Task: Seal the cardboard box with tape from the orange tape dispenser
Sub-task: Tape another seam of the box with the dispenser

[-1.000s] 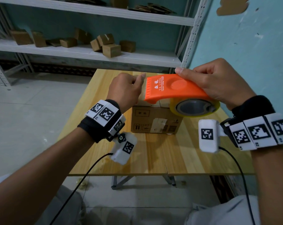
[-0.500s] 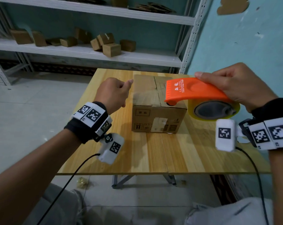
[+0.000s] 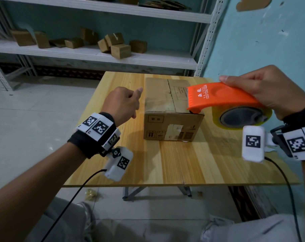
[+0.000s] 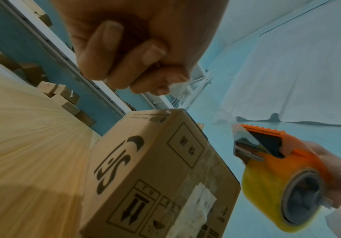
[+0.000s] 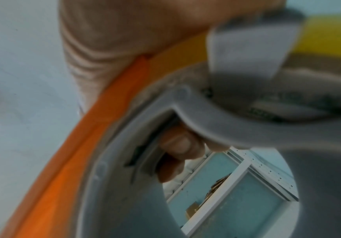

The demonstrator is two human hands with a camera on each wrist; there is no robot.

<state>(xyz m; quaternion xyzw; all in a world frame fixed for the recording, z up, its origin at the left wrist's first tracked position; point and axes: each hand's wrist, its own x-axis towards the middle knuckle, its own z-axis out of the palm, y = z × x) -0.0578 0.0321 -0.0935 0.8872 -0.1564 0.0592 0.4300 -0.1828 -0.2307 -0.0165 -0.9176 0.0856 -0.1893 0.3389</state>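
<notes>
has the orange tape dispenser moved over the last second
Yes. The tape dispenser went from over the middle of the cardboard box to its right edge.

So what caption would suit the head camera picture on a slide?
Right hand holds the orange tape dispenser at the cardboard box on the wooden table; the curled left hand hovers beside it.

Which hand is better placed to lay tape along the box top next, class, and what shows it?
The right hand: it already grips the orange tape dispenser, nose over the cardboard box at its right edge. The left hand is curled, holding nothing, beside the box.
</notes>
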